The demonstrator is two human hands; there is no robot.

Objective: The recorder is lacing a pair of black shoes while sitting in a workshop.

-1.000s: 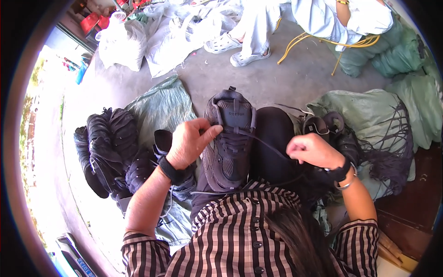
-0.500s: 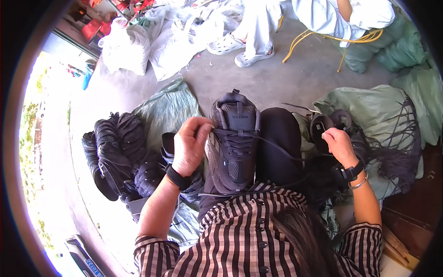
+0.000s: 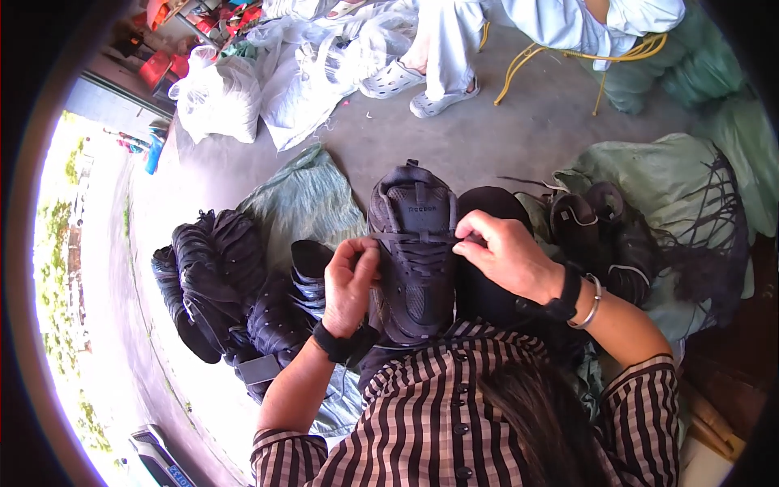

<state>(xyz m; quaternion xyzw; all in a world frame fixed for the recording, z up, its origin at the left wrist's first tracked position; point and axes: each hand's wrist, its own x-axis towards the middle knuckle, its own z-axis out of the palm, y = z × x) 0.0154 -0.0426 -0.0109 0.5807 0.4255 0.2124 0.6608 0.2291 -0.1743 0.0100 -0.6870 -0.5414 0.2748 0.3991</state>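
Note:
A black lace-up sneaker point(image 3: 415, 294) rests on my left thigh, its toe toward my body and its padded collar and tongue pointing away. Dark shoelace point(image 3: 418, 238) crosses the front of it in rows. At the sneaker's left edge, my left hand point(image 3: 350, 284) pinches the lace between thumb and fingers. My right hand point(image 3: 511, 258) has thumb and forefinger closed on the lace at the right edge, just beside the top eyelets. Its other fingers are curled. The lace ends are hard to make out against the dark trousers.
Black shoes point(image 3: 219, 272) are heaped at my left, near a green woven sack point(image 3: 304, 191). More dark shoes point(image 3: 613, 235) lie at my right by a pale green sack point(image 3: 649, 166) with loose dark laces. Ahead, a seated person's clogs point(image 3: 442, 101) are near white plastic bags point(image 3: 215, 97).
My right hand has come in from far right to the sneaker's right edge, and the lace once stretched there is drawn in. My left hand has shifted slightly toward my body.

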